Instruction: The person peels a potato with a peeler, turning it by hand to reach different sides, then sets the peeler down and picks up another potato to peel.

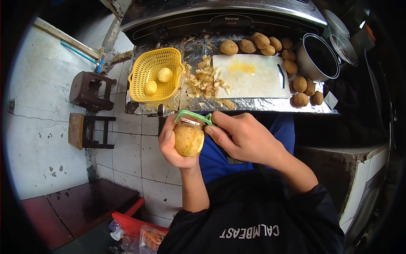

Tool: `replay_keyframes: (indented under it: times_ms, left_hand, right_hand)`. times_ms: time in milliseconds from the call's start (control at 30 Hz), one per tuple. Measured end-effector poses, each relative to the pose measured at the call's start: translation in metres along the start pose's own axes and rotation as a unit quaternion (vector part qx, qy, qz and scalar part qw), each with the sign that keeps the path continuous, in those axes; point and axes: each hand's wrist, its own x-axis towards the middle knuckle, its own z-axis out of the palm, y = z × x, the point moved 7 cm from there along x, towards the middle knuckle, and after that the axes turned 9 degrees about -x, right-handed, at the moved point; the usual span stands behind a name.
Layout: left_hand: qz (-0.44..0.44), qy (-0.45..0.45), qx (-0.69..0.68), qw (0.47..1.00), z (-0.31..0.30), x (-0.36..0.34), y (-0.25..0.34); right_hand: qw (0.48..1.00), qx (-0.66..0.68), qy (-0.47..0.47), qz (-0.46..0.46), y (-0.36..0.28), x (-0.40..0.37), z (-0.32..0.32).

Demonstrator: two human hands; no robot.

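Note:
My left hand [173, 148] is wrapped round a potato [187, 142], held up in front of the counter's near edge. Most of its brown skin is on, with a pale peeled strip along the right side. In my right hand [241, 135] is a green vegetable peeler [192, 115], gripped at its right end between thumb and fingers. The peeler's metal blade lies at the top of the potato. Beyond my hands, a yellow basket [139, 70] holds two peeled potatoes [165, 75]. A heap of potato peelings [206, 80] lies between the basket and a white cutting board [249, 86].
Several unpeeled potatoes [229, 47] line the board's back and right sides. A metal pot [319, 57] stands at the right, beside a glass lid [343, 48]. Behind the foil-covered counter [253, 103] is a stove [228, 21]. Stools [91, 91] stand on the tiled floor at left.

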Motion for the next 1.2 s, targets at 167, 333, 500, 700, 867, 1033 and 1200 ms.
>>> replay_keyframes:
  times_ms: [167, 333, 500, 700, 867, 1033, 1200]
  left_hand:
    - [-0.166, -0.096, -0.104, 0.976, 0.023, 0.003, 0.008]
    - [-0.182, -0.127, -0.111, 0.969, 0.035, 0.014, -0.013]
    - [-0.215, -0.159, -0.145, 0.953, 0.051, 0.028, -0.043]
    - [-0.178, -0.119, -0.125, 0.969, 0.053, 0.049, -0.062]
    - [-0.209, -0.155, -0.197, 0.945, 0.055, 0.054, -0.066]
    - [-0.214, -0.107, -0.186, 0.953, 0.048, 0.058, -0.061]
    - [-0.190, -0.037, -0.269, 0.943, 0.036, 0.060, -0.058]
  right_hand:
    - [1.000, -0.015, -0.005, 0.000, 0.006, -0.001, -0.006]
    - [0.999, -0.033, -0.012, 0.010, 0.017, 0.011, -0.005]
    - [0.998, -0.022, 0.028, 0.045, 0.058, 0.034, 0.004]
    - [0.973, 0.172, -0.003, 0.152, 0.089, 0.050, 0.024]
    - [0.887, 0.405, 0.038, 0.218, 0.094, 0.064, 0.027]
    - [0.979, 0.087, 0.087, 0.165, 0.123, 0.093, 0.013]
    - [0.987, 0.074, 0.037, 0.137, 0.072, 0.063, 0.001]
